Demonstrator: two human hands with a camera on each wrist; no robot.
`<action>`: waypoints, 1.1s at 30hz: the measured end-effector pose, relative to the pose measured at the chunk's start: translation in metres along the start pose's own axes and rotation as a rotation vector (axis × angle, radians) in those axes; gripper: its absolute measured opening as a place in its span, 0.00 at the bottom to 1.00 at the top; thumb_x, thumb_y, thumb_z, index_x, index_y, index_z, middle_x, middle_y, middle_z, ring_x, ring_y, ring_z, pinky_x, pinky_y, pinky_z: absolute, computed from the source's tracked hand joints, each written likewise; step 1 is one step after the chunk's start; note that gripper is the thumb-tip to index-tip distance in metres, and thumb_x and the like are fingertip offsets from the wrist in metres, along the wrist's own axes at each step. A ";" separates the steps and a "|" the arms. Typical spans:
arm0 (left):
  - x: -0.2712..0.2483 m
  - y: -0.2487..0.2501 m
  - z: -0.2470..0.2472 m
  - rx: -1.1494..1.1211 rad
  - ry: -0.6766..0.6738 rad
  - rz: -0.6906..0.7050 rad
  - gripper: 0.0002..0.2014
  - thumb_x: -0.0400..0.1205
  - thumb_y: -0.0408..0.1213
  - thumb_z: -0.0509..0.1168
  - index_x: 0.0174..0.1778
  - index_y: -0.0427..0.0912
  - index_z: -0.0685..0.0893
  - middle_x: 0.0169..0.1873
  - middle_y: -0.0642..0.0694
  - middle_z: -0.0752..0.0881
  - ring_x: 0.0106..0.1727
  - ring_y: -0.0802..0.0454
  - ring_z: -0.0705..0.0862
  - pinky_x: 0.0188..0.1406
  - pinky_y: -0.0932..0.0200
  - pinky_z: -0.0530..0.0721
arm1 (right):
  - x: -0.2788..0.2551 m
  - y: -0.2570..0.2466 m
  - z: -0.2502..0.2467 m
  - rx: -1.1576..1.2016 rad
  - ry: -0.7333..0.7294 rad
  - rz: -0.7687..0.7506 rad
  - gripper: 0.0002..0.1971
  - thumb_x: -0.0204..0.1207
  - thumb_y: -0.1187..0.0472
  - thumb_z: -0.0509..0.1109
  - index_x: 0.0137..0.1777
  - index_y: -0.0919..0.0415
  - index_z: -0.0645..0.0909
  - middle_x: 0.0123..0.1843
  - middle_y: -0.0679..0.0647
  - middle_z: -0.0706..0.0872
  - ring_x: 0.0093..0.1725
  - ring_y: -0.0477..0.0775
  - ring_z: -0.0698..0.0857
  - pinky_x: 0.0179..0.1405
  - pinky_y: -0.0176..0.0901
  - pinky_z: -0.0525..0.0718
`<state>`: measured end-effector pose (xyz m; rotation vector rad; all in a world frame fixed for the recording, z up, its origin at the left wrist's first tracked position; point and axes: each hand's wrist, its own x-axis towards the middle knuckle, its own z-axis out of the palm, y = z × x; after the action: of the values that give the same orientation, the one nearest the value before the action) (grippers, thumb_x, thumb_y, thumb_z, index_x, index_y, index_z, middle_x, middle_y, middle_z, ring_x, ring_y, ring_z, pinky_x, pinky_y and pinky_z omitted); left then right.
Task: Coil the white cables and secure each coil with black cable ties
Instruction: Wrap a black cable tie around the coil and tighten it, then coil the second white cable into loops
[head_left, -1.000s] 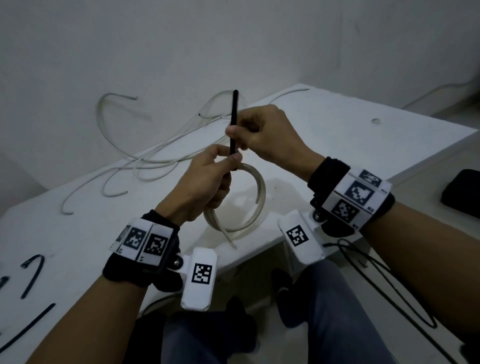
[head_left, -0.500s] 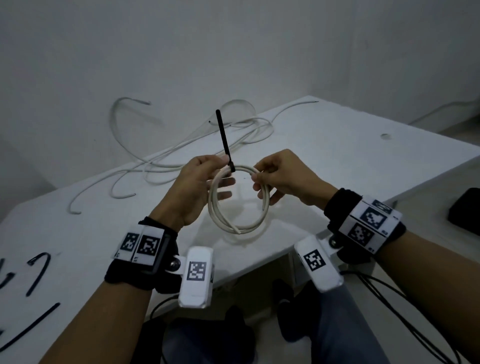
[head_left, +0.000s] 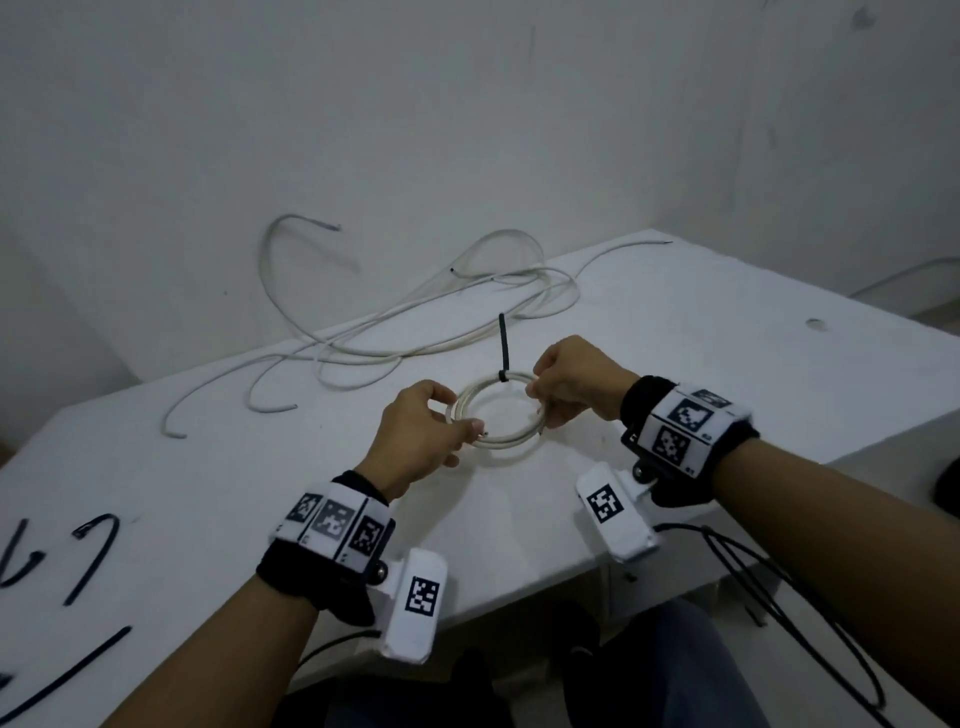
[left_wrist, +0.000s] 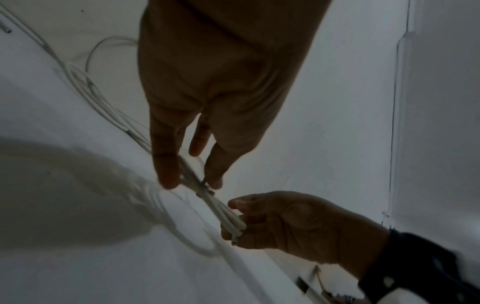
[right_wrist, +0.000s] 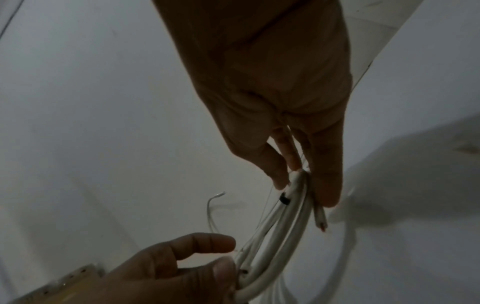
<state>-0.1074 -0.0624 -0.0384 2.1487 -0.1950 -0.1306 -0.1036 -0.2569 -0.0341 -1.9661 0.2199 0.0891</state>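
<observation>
A small coil of white cable (head_left: 506, 443) hangs just above the white table (head_left: 675, 338), lying nearly flat. My left hand (head_left: 457, 421) pinches its left side and my right hand (head_left: 537, 400) pinches its right side. A black cable tie (head_left: 503, 348) is cinched round the far side of the coil, with its tail standing straight up. The left wrist view shows my left hand's fingertips (left_wrist: 168, 181) on the coil (left_wrist: 221, 211). In the right wrist view my right hand (right_wrist: 303, 185) grips the coil (right_wrist: 275, 236) beside the tie's black head (right_wrist: 285, 199). A cut cable end sticks out below.
Loose white cables (head_left: 415, 332) sprawl over the back of the table and up against the wall. Several spare black cable ties (head_left: 93, 551) lie at the table's left front. The table edge runs just under my wrists, with my legs and black cords below it.
My right hand let go of the tie's tail and took the coil's right side. Both hands lowered the coil and turned it flat, so the tie now sits on the far side.
</observation>
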 end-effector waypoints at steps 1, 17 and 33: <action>0.003 0.000 0.000 0.067 -0.008 -0.016 0.24 0.72 0.38 0.79 0.60 0.39 0.77 0.42 0.41 0.88 0.40 0.43 0.89 0.39 0.52 0.90 | 0.004 -0.002 0.002 -0.040 -0.006 0.003 0.14 0.74 0.74 0.69 0.29 0.66 0.72 0.24 0.60 0.77 0.24 0.58 0.79 0.39 0.54 0.87; 0.012 -0.003 0.006 0.607 -0.262 0.106 0.21 0.76 0.39 0.74 0.65 0.40 0.83 0.60 0.43 0.86 0.56 0.50 0.85 0.52 0.63 0.80 | -0.003 0.005 0.013 -0.609 -0.078 -0.042 0.19 0.74 0.68 0.71 0.65 0.63 0.77 0.56 0.60 0.82 0.38 0.55 0.84 0.40 0.46 0.90; 0.029 0.007 -0.033 0.486 -0.186 0.111 0.21 0.78 0.48 0.71 0.64 0.44 0.82 0.58 0.48 0.85 0.53 0.56 0.82 0.47 0.66 0.75 | 0.015 -0.025 -0.011 -0.706 -0.085 -0.115 0.11 0.80 0.60 0.64 0.59 0.61 0.80 0.49 0.58 0.86 0.43 0.57 0.89 0.31 0.40 0.82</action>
<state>-0.0739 -0.0453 -0.0147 2.6012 -0.4955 -0.2390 -0.0842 -0.2595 -0.0096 -2.6654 0.0119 0.1948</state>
